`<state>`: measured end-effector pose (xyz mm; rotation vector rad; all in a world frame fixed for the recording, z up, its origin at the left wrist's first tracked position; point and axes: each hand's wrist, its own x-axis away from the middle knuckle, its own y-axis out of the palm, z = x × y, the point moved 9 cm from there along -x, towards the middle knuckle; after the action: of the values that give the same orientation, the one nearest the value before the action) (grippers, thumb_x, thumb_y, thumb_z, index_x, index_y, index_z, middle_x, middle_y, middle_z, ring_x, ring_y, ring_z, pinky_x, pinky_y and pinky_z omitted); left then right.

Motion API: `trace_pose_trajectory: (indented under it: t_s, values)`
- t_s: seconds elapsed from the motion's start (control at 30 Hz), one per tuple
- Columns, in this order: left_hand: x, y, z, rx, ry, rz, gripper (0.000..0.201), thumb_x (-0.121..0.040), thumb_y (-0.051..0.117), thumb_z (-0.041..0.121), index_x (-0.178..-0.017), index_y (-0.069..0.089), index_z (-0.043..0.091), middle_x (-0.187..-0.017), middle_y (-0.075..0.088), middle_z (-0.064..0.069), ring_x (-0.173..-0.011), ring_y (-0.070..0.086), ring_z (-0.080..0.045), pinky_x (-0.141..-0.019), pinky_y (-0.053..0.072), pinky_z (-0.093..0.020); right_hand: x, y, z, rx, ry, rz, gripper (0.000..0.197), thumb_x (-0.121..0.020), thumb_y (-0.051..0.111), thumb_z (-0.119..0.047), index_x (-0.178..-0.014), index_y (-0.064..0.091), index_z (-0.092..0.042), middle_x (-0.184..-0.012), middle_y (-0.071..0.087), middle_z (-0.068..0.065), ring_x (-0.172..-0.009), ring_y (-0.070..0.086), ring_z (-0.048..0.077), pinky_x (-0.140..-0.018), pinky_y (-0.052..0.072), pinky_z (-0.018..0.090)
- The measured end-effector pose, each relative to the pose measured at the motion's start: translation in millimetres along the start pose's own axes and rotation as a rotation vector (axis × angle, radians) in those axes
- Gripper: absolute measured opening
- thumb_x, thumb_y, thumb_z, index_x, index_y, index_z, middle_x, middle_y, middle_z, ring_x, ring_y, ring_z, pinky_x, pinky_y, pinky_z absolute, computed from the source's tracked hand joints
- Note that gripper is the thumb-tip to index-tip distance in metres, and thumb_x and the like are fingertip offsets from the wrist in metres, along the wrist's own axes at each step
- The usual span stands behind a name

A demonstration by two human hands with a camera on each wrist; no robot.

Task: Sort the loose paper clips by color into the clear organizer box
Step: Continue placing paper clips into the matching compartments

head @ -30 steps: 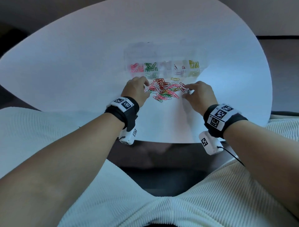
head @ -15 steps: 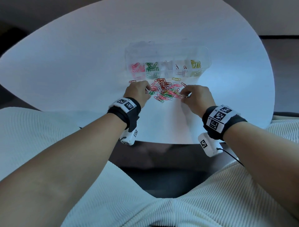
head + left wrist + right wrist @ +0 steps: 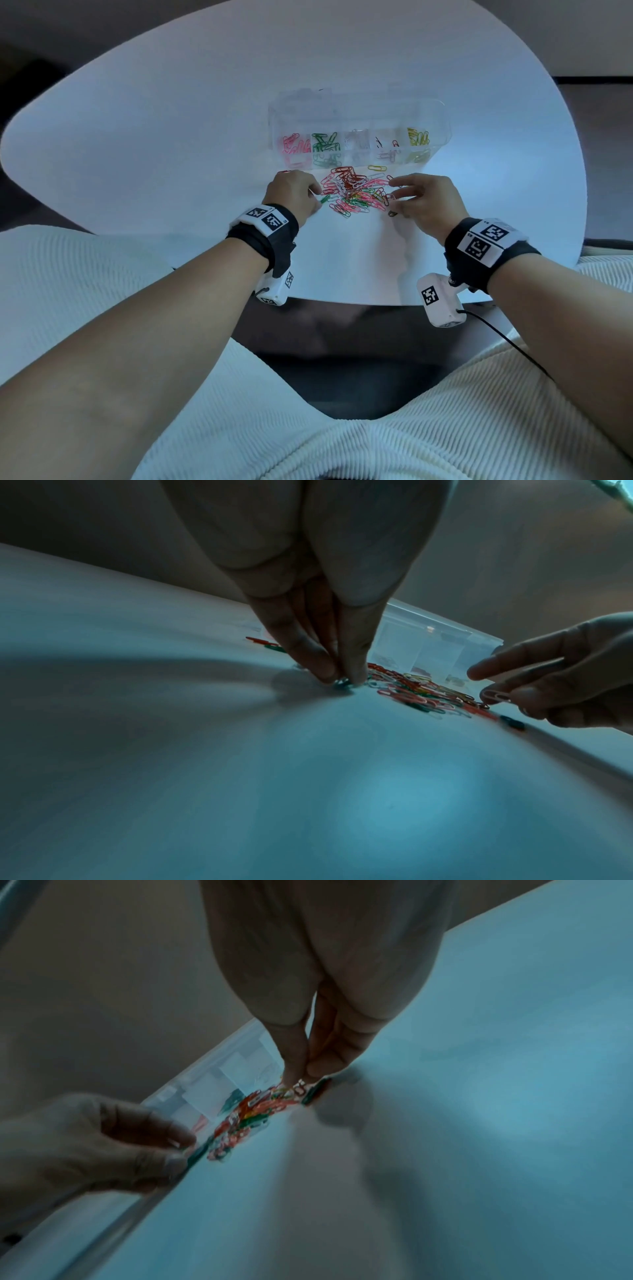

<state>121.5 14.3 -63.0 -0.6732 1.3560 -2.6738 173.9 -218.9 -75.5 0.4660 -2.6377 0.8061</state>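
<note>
From the head view, the person is sitting at a white table with a pile of loose paper clips lying just in front of the clear organizer box. The box is holding pink, green, pale, a few dark and red, and yellow clips in separate compartments (left to right). The left hand is resting at the pile's left edge, fingers curled over a green clip. The right hand is sitting at the pile's right edge, thumb and fingers closing on a pale clip; a dark clip is lying on the table just beside it.

In the left wrist view, the left fingertips are pressing together on the green clip against the tabletop. The right hand is pinching the pale clip, index finger stretching out above.

In the right wrist view (blurred), the right fingertips are pinching together at the pile's edge, and the left hand is curling near a green clip.
</note>
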Motion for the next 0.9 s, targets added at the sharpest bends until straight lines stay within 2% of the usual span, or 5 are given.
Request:
trace_pose_trajectory:
  t_s: [0.4, 0.5, 0.67, 0.8, 0.9]
  values:
    - [2, 1, -4, 0.130, -0.030, 0.004, 0.018, -0.076, 0.073, 0.011, -0.093, 0.074, 0.018, -0.084, 0.068, 0.000, -0.081, 0.062, -0.017, -0.079, 0.052, -0.024, -2, 3, -1, -0.274, 0.028, -0.059, 0.035, -0.078, 0.074, 0.004, -0.106, 0.070, -0.017, -0.090, 0.068, 0.009, -0.071, 0.062, 0.015, -0.062, 0.051, 0.024]
    - [2, -5, -4, 0.203, -0.037, 0.047, 0.024, -0.079, 0.063, 0.009, -0.099, 0.074, 0.018, -0.093, 0.073, -0.004, -0.087, 0.066, -0.018, -0.084, 0.053, -0.024, 0, 7, -2, -0.418, 0.114, -0.072, 0.026, -0.084, 0.061, 0.009, -0.102, 0.070, -0.008, -0.078, 0.061, 0.008, -0.059, 0.055, 0.015, -0.056, 0.048, 0.023]
    - [6, -11, 0, 0.546, -0.118, 0.034, 0.015, -0.078, 0.060, 0.003, -0.080, 0.073, 0.009, -0.069, 0.068, -0.006, -0.063, 0.064, -0.015, -0.072, 0.057, -0.024, 10, 23, -3, -0.664, 0.300, -0.173, 0.026, -0.085, 0.037, -0.003, -0.074, 0.061, -0.002, -0.066, 0.048, 0.009, -0.055, 0.043, 0.021, -0.053, 0.039, 0.028]
    - [1, -17, -4, 0.657, -0.197, 0.070, 0.031, -0.080, 0.046, -0.005, -0.054, 0.051, 0.010, -0.045, 0.051, -0.004, -0.045, 0.050, -0.017, -0.049, 0.045, -0.023, 12, 23, -18, -0.102, 0.151, -0.157, 0.022, -0.086, 0.051, -0.017, -0.076, 0.068, -0.011, -0.064, 0.046, 0.001, -0.053, 0.036, 0.016, -0.050, 0.029, 0.024]
    - [-1, -22, 2, 0.640, -0.196, 0.079, 0.038, -0.080, 0.035, -0.014, -0.051, 0.039, 0.009, -0.043, 0.036, -0.003, -0.037, 0.030, -0.012, -0.041, 0.026, -0.014, 19, 32, -38, 0.415, -0.102, -0.114, 0.023, -0.091, 0.055, -0.021, -0.103, 0.075, -0.024, -0.092, 0.065, -0.003, -0.080, 0.054, 0.012, -0.071, 0.037, 0.020]
